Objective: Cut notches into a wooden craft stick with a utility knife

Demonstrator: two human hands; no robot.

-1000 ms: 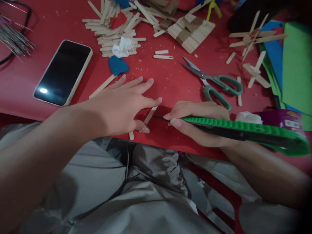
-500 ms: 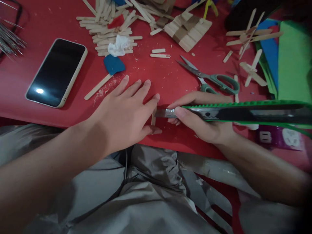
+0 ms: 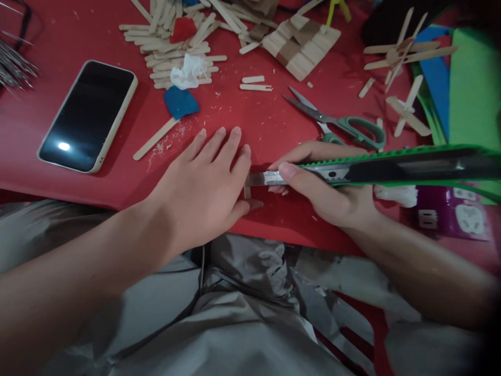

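My left hand (image 3: 199, 188) lies palm down near the table's front edge. Its index finger and thumb press a short piece of craft stick (image 3: 247, 192) against the tabletop, while the other fingers are spread. The stick is mostly covered by that hand. My right hand (image 3: 326, 196) is wrapped round a green utility knife (image 3: 391, 168), thumb on top near the blade end. The knife's blade points left, and its tip meets the stick beside my left index finger. Open scissors (image 3: 332, 121) with green handles lie just beyond my right hand.
A phone (image 3: 88, 115) lies at left on the red table (image 3: 230, 112). Farther back are piled craft sticks (image 3: 156, 49) and a panel of joined sticks (image 3: 303, 47). A purple power strip (image 3: 446, 211) and green sheets (image 3: 473, 89) are at right.
The knife and my right hand have shifted slightly up in the view, the blade still at the stick. My left hand stays nearly in place, its index finger slightly nearer the blade.
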